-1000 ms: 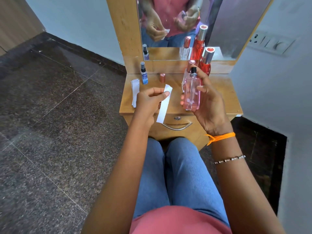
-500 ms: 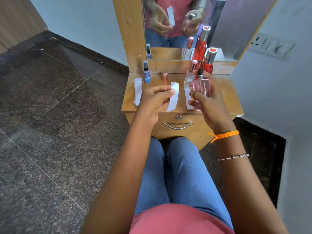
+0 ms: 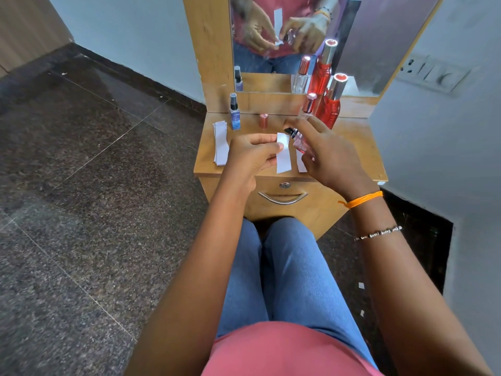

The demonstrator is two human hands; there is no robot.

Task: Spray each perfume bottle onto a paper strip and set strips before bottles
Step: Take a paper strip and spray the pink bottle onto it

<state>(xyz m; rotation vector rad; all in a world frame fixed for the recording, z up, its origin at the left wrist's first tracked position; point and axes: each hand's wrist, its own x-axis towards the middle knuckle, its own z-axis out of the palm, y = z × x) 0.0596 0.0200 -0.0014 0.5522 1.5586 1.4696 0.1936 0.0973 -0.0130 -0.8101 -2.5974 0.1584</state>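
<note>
1. Left hand point(image 3: 253, 154) – pinches a paper strip point(image 3: 283, 156) near its top end between thumb and fingers; strip hangs upright over the tabletop point(image 3: 352, 147).
2. Right hand point(image 3: 329, 153) – wrapped round a pink bottle point(image 3: 298, 142), tilted so its black nozzle point(image 3: 288, 130) points toward 10 o'clock, just beside the strip's top edge.
3. Index finger looks to sit over the nozzle; can't tell if it presses.
4. A second strip point(image 3: 300, 165) lies flat on the tabletop, partly hidden under the right hand.
5. Stack of spare strips point(image 3: 221, 143) at 9 o'clock from the left hand, near the tabletop's left edge.
6. Blue bottle point(image 3: 234, 115) stands upright at 12 o'clock from the stack.
7. Loose pink cap point(image 3: 263, 121) stands at 3 o'clock from the blue bottle.
8. Red bottle point(image 3: 332, 108) and a clear bottle point(image 3: 309, 104) with a pink cap stand at the back, by the mirror point(image 3: 271, 63).
</note>
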